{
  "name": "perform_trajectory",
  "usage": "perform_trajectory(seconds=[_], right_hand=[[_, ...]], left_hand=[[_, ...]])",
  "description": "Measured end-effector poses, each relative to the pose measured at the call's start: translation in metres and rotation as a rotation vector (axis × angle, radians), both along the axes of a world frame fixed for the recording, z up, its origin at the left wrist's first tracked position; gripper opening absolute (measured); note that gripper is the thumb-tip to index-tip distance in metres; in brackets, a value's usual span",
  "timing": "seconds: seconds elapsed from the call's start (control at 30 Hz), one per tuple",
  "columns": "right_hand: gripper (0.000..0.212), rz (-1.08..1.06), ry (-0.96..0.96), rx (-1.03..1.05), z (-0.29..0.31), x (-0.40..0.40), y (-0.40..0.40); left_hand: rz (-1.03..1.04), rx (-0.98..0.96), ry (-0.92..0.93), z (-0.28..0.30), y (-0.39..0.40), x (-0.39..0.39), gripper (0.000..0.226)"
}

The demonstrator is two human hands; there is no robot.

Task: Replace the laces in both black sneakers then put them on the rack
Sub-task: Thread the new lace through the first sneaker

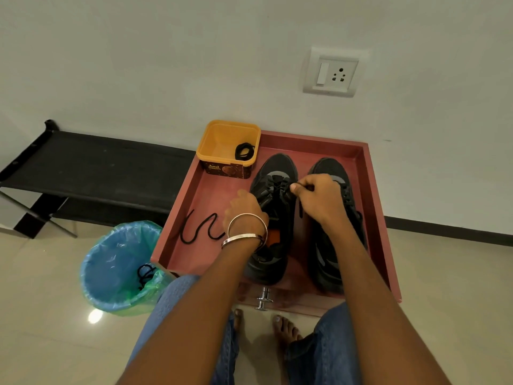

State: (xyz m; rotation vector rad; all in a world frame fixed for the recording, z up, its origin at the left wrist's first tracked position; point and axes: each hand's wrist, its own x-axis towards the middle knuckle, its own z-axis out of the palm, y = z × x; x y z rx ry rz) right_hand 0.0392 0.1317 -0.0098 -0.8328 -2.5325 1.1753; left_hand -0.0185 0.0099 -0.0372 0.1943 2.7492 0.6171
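Lacing is underway on the left sneaker (273,218) of the pair; right hand (319,198) is pinching a black lace end (294,186) btwn thumb and forefinger, fingers curled tight, just above the upper eyelets. Left hand (244,209) is bracing the shoe's side w/ fingers bent down over it; can't tell if it's holding a lace or only pressing. Right sneaker (333,226) is sitting just beyond the pinch, partly under the right wrist. Both are lying in the red drawer (374,212).

Tip for this step, judged from the pic: keep the pinch close to the lace tip so it's feeding straight into the eyelet, and keep the other hand steadying the shoe so it isn't sliding.

A loose lace (200,226) is lying left of the bracing hand. Yellow tub (219,151), far side of the grip, is holding a coiled lace (244,151); label is reading "Amul", smaller line approx "Chocochips". Bin (116,268) w/ another lace is sitting near-left. Black rack (97,168) is standing well apart, to the left.
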Motion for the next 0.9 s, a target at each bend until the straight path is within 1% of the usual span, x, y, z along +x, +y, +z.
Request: perform_trajectory(seconds=[0.1, 0.2, 0.27, 0.3, 0.33, 0.4, 0.43, 0.47, 0.53, 0.6, 0.67, 0.77, 0.83, 0.9], right_hand=[[0.021, -0.082, 0.160, -0.100, 0.012, 0.004, 0.005], [0.019, -0.083, 0.206, -0.108, 0.016, 0.010, 0.007], [0.019, -0.040, 0.125, -0.142, 0.015, 0.011, 0.006], [0.020, -0.009, 0.043, -0.118, 0.013, 0.011, 0.006], [0.022, 0.025, -0.069, -0.030, 0.012, 0.010, 0.007], [0.029, 0.058, -0.295, 0.230, 0.008, 0.008, 0.007], [0.030, 0.037, -0.354, 0.314, 0.010, 0.009, 0.005], [0.028, 0.008, -0.348, 0.359, 0.015, 0.009, 0.003], [0.027, -0.005, -0.182, 0.368, 0.024, 0.009, 0.000], [0.035, -0.014, 0.023, 0.244, 0.031, 0.008, 0.000], [0.035, -0.015, 0.145, 0.082, 0.031, 0.005, -0.002], [0.024, 0.000, 0.197, -0.054, 0.018, 0.001, -0.005], [0.018, 0.008, 0.193, -0.126, 0.007, -0.002, -0.007], [0.016, 0.007, 0.148, -0.115, -0.002, -0.004, -0.008]], left_hand=[[0.026, 0.011, 0.009, 0.001, 0.002, 0.003, 0.037], [0.041, 0.007, 0.006, 0.002, 0.004, 0.005, 0.037], [0.041, -0.002, 0.011, 0.002, 0.004, 0.006, 0.037], [0.039, -0.006, 0.015, 0.002, 0.004, 0.006, 0.037], [0.034, -0.011, 0.021, 0.003, 0.003, 0.006, 0.038], [0.018, -0.016, 0.034, 0.003, 0.003, 0.006, 0.039], [0.013, -0.015, 0.036, 0.004, 0.002, 0.006, 0.039], [0.011, -0.009, 0.033, 0.005, 0.001, 0.005, 0.040], [0.008, 0.013, 0.013, 0.007, -0.001, 0.003, 0.045], [-0.016, 0.063, -0.017, 0.009, -0.004, -0.002, 0.049], [-0.054, 0.160, -0.028, 0.011, -0.006, -0.006, 0.045], [-0.083, 0.280, -0.021, 0.013, -0.009, -0.011, 0.034], [-0.090, 0.309, -0.021, 0.012, -0.010, -0.012, 0.033], [-0.095, 0.316, -0.021, 0.011, -0.010, -0.013, 0.037]])
